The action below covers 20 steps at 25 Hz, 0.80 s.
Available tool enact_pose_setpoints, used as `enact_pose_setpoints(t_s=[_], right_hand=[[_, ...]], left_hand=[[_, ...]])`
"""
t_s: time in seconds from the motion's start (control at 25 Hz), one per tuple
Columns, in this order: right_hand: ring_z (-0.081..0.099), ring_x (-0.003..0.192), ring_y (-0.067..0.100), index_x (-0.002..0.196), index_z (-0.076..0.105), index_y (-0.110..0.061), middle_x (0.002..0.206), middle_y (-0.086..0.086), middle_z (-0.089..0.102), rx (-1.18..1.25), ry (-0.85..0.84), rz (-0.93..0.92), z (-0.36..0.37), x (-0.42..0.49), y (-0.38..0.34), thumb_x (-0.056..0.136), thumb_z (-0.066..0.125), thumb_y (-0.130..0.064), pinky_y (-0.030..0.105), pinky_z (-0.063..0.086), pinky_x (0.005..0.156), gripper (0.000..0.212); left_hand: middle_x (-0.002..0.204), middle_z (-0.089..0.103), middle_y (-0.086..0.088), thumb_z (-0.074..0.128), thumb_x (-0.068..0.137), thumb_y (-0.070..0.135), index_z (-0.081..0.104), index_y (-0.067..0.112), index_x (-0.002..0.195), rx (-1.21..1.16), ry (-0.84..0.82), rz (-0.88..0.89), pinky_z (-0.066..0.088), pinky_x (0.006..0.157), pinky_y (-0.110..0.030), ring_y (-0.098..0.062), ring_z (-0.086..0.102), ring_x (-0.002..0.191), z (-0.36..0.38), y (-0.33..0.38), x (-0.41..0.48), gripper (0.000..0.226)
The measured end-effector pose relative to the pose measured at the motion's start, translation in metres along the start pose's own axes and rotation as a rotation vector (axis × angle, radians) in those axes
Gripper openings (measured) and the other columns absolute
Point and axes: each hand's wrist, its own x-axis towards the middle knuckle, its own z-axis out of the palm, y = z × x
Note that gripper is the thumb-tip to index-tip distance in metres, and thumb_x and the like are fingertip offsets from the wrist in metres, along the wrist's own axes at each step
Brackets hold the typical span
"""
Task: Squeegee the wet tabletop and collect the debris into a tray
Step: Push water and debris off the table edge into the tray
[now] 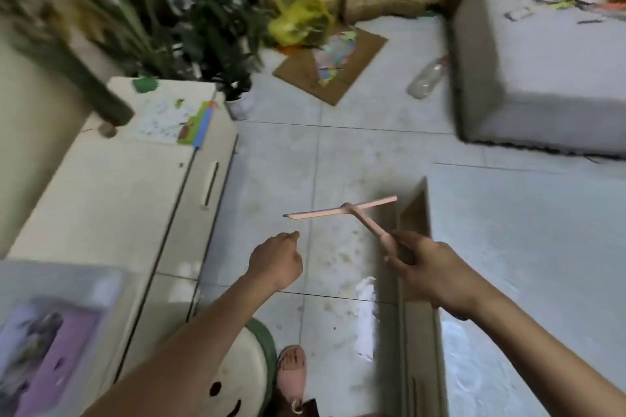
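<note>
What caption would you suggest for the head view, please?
Right hand grips a pink squeegee over the tiled floor beside the tabletop; left hand curled, empty.

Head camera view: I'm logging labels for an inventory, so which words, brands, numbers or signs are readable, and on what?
No readable text anywhere.
White paper sheet on the cream cabinet: faint marks, too blurred to read.
Clear plastic box with a purple insert: blurred picture, no legible words.
Pink T-shaped squeegee in the right hand: no label shows.
</note>
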Motion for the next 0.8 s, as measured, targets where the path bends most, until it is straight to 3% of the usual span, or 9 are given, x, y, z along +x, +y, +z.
enact_pose_setpoints(t_s=[0.08,0.12,0.24,0.32,0.44,0.56,0.68,0.8], right_hand=[[0.063,0.074,0.023,0.109,0.056,-0.02,0.086,0.004,0.065,-0.072,-0.042,-0.069,0.023,0.028,-0.047,0.091,0.054,-0.036,0.03,0.051,0.061,0.024],[0.064,0.071,0.023,0.108,0.055,-0.022,0.083,0.003,0.065,-0.094,-0.062,-0.106,0.034,0.039,-0.07,0.091,0.055,-0.037,0.029,0.052,0.057,0.023],[0.052,0.042,0.008,0.109,0.052,-0.034,0.071,-0.001,0.059,-0.139,-0.146,-0.215,0.081,0.075,-0.144,0.09,0.056,-0.036,0.024,0.044,0.037,0.02],[0.045,0.036,0.006,0.11,0.052,-0.036,0.068,-0.001,0.056,-0.154,-0.197,-0.259,0.106,0.089,-0.18,0.09,0.055,-0.036,0.022,0.041,0.035,0.02],[0.045,0.038,0.005,0.115,0.051,-0.039,0.067,-0.002,0.054,-0.208,-0.286,-0.349,0.153,0.107,-0.234,0.091,0.054,-0.037,0.022,0.04,0.036,0.024],[0.047,0.04,0.001,0.124,0.05,-0.035,0.063,-0.005,0.053,-0.269,-0.352,-0.444,0.195,0.115,-0.275,0.092,0.054,-0.033,0.016,0.036,0.035,0.032],[0.049,0.045,-0.004,0.128,0.051,-0.026,0.053,-0.01,0.048,-0.369,-0.386,-0.542,0.23,0.116,-0.301,0.092,0.056,-0.028,0.009,0.036,0.039,0.036],[0.049,0.046,0.001,0.123,0.054,-0.023,0.047,-0.009,0.048,-0.431,-0.424,-0.592,0.256,0.115,-0.313,0.092,0.056,-0.026,0.01,0.036,0.041,0.031]], left_hand=[[0.146,0.043,-0.002,0.037,0.095,0.02,0.032,0.02,0.148,-0.109,0.036,-0.12,0.039,0.101,-0.033,-0.024,0.043,0.13,-0.009,-0.06,-0.006,0.053],[0.146,0.044,-0.002,0.037,0.095,0.021,0.033,0.022,0.147,-0.157,0.045,-0.187,0.039,0.101,-0.033,-0.024,0.044,0.13,-0.013,-0.09,-0.01,0.052],[0.143,0.049,-0.005,0.04,0.094,0.022,0.04,0.022,0.143,-0.323,0.1,-0.401,0.04,0.099,-0.033,-0.027,0.048,0.127,-0.018,-0.189,-0.033,0.048],[0.139,0.052,-0.006,0.042,0.094,0.021,0.046,0.021,0.138,-0.415,0.148,-0.525,0.041,0.1,-0.033,-0.028,0.049,0.126,-0.018,-0.235,-0.05,0.044],[0.129,0.058,-0.014,0.046,0.094,0.02,0.055,0.011,0.124,-0.531,0.365,-0.757,0.044,0.095,-0.037,-0.033,0.053,0.119,-0.012,-0.308,-0.091,0.033],[0.115,0.058,-0.027,0.054,0.089,0.017,0.056,-0.003,0.11,-0.504,0.583,-1.013,0.045,0.091,-0.046,-0.041,0.054,0.109,0.006,-0.368,-0.137,0.029],[0.143,0.034,-0.027,0.063,0.088,0.021,0.033,-0.004,0.14,-0.52,0.506,-1.212,0.031,0.109,-0.049,-0.041,0.031,0.134,0.04,-0.412,-0.182,0.065],[0.153,0.02,-0.022,0.064,0.087,0.018,0.02,0.003,0.149,-0.605,0.544,-1.171,0.022,0.114,-0.047,-0.037,0.017,0.143,0.076,-0.442,-0.205,0.077]])
